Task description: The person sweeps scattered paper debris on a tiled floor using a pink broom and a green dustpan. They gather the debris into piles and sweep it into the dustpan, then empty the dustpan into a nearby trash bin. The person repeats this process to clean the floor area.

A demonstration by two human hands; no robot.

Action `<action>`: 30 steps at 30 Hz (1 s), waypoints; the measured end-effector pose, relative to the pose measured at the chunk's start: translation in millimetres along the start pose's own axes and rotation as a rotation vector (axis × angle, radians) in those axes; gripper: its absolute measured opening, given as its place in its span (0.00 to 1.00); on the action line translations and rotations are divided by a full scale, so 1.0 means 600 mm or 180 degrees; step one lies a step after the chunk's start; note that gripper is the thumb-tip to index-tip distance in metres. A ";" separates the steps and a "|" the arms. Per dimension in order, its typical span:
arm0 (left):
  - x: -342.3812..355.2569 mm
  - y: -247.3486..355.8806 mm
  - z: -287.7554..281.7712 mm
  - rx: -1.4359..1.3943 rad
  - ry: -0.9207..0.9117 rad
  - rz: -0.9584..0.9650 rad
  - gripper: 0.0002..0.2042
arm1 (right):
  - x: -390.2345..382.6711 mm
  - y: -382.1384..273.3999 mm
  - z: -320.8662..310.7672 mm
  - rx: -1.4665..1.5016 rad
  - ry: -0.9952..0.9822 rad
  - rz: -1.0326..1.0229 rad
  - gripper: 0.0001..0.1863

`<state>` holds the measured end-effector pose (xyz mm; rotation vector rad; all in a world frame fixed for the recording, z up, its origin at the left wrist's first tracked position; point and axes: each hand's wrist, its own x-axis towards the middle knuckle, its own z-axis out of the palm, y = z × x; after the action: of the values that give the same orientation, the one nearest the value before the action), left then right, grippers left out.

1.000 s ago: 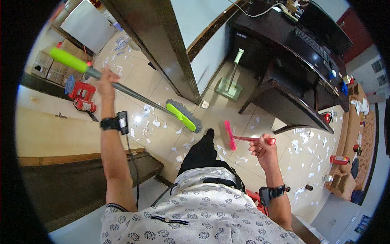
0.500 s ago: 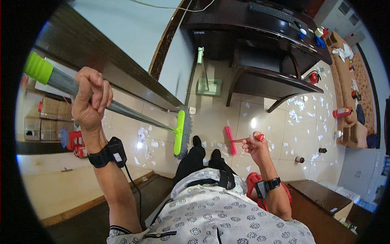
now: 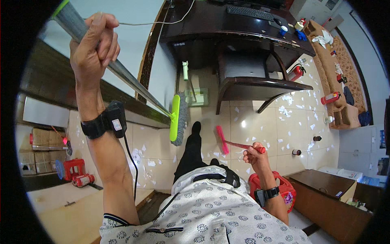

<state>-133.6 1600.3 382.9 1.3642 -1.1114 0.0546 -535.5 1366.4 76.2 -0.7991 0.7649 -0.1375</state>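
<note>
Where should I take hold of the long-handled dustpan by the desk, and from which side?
Likely the pale upper grip of the dustpan, coming from the near side: its slim handle rises above the pan, with the wall on its left and the chair on its right.

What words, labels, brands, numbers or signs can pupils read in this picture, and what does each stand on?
None is clear enough to quote.
White sticker on the black left-wrist device: too small.
Pale lettering on the dark desk: too small and blurred.
Label on the red extinguisher beside the sofa: blurred.
Tag on the brown cabinet: too small.
</note>
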 end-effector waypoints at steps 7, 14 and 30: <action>0.148 -0.154 -0.033 0.0562 -0.0049 0.0302 0.16 | 0.071 -0.019 0.079 0.0203 0.0477 -0.0089 0.08; 0.283 -0.250 0.002 0.0090 -0.0060 -0.0140 0.07 | 0.110 -0.035 0.156 0.0271 0.0873 -0.0174 0.08; 0.423 -0.428 0.066 0.0035 -0.2164 -0.0689 0.19 | 0.129 -0.049 0.175 0.0680 0.1488 -0.0539 0.07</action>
<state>133.2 1356.4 350.6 1.5506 -1.5052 -0.6008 -404.7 1378.3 100.1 -0.6318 1.1005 -0.5637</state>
